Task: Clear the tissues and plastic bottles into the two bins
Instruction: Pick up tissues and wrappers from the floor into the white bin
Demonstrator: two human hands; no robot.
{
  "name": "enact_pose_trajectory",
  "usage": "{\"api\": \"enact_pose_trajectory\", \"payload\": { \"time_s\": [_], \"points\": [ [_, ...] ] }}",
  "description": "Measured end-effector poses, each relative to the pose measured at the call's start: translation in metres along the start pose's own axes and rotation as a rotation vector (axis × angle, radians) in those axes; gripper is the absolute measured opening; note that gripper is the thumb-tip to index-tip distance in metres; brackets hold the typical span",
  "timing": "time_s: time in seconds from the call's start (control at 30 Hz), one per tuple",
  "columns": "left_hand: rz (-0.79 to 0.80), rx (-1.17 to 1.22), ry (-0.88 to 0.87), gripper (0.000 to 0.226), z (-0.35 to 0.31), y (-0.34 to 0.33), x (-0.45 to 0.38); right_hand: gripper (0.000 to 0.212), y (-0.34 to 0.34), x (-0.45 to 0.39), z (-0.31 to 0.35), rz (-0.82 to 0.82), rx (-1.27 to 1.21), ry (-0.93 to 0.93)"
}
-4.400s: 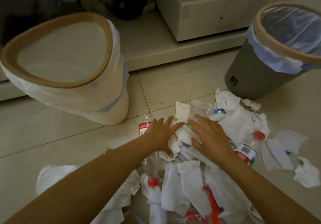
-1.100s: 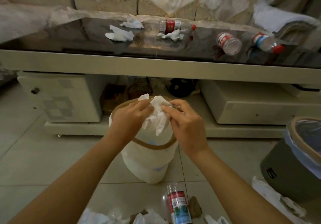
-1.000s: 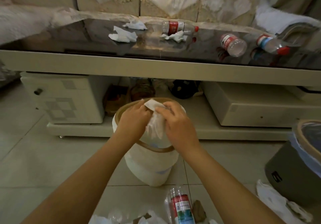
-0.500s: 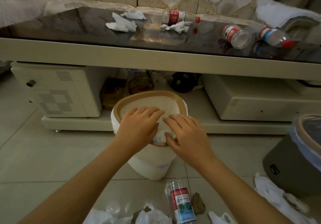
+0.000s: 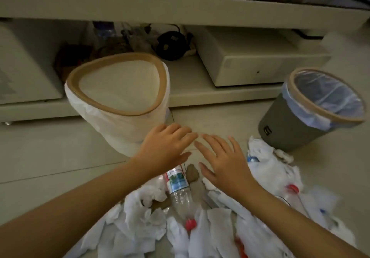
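Dim, flat indoor light with a cool grey-green cast; no hard shadows, no glare. Wide-angle distortion bows the table edge [image 5: 180, 3] along the top and tilts the bins outward. Motion blur softens the tissues [image 5: 266, 169] at right and the lower frame; central hands comparatively sharp.

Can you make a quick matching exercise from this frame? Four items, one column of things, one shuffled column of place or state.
Things:
1. white bin
2. grey bin
3. clear bottle
4. left hand

Place or state:
A. lying on the floor among tissues, red cap toward the camera
B. standing at right, blue liner
C. open and empty, palm down over the floor
D. standing at left, white liner, tan rim

Pairs: 1-D, 2-B, 3-A, 4-C
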State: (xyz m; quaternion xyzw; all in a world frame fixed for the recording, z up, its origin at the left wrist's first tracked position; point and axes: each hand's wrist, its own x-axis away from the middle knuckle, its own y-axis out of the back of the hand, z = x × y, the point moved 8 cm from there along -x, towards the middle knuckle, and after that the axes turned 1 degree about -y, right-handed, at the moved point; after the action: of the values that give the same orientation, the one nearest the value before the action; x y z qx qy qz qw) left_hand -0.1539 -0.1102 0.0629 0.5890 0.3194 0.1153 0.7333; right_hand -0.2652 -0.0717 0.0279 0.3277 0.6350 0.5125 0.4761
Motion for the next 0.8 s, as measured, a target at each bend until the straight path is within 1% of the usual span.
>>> {"api": "enact_pose_trajectory", "payload": {
  "time_s": [0.1,0.2,0.3,0.43,0.53,0.67,0.8],
  "points": [
    [0.115,0.028,-0.062,0.057,-0.028,-0.031,-0.006,0.051,-0.017,0.036,-0.012,0.083,0.033,-0.035],
    [0.188,0.026,-0.104,0.062,-0.052,-0.054,-0.012,0.056,-0.033,0.072,-0.024,0.156,0.059,-0.070],
    [0.336,0.039,-0.118,0.065,-0.073,-0.084,-0.014,0.064,-0.048,0.105,-0.039,0.200,0.058,-0.160],
    [0.538,0.064,0.004,0.073,-0.079,-0.130,-0.010,0.073,-0.075,0.136,-0.052,0.295,0.068,-0.257],
    [0.690,0.054,0.151,0.076,-0.077,-0.163,0.000,0.069,-0.093,0.147,-0.053,0.346,0.016,-0.283],
    [0.802,-0.045,0.281,0.077,-0.066,-0.195,0.009,0.070,-0.104,0.150,-0.054,0.358,-0.049,-0.312],
    [0.888,-0.080,0.332,0.074,-0.065,-0.213,0.012,0.073,-0.118,0.152,-0.060,0.377,-0.044,-0.330]
  ]
}}
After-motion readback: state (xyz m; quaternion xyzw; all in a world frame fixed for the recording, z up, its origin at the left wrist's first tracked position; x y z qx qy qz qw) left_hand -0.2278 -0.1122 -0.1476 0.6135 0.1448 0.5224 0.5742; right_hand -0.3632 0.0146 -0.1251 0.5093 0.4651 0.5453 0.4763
